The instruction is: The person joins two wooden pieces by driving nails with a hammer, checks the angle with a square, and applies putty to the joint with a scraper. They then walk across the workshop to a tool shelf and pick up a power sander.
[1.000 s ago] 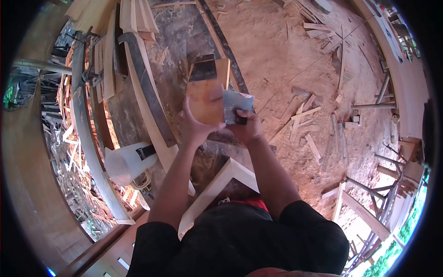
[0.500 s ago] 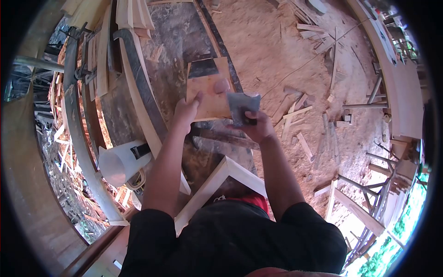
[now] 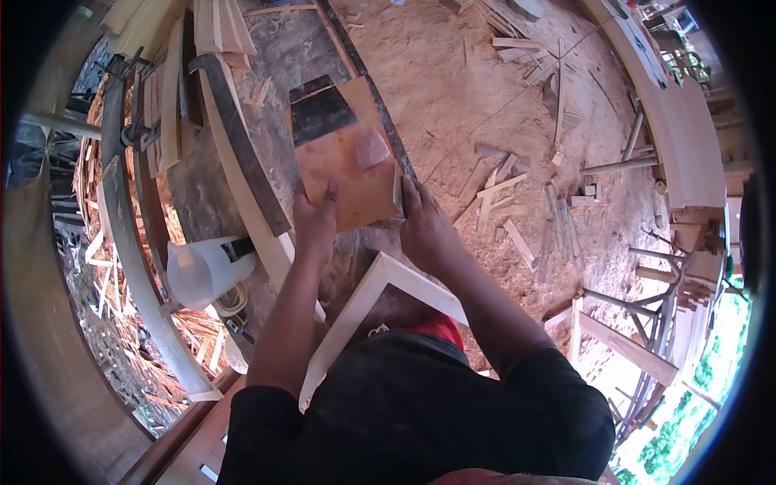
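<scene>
A flat tan wooden board (image 3: pixel 343 182) with a dark rectangular patch (image 3: pixel 323 115) and a pinkish lump (image 3: pixel 372 149) on it lies over the dusty bench. My left hand (image 3: pixel 317 218) grips the board's near left edge, thumb on top. At its right edge, my right hand (image 3: pixel 424 222) has its fingers closed around a thin greyish piece (image 3: pixel 398 194), seen nearly edge-on against the board. A pale angled wooden frame (image 3: pixel 380 279) rests close to my body, below both hands.
To the left are a white translucent jug (image 3: pixel 202 271), a long curved dark-edged plank (image 3: pixel 234 137) and stacked boards (image 3: pixel 170 105). Wood scraps (image 3: pixel 505 190) litter the sandy ground at right. A metal-legged rack (image 3: pixel 647 311) stands at lower right.
The board has come nearer and turned slightly. My right hand has lowered the grey piece from upright, face-on view to the board's right edge, and moved left and down.
</scene>
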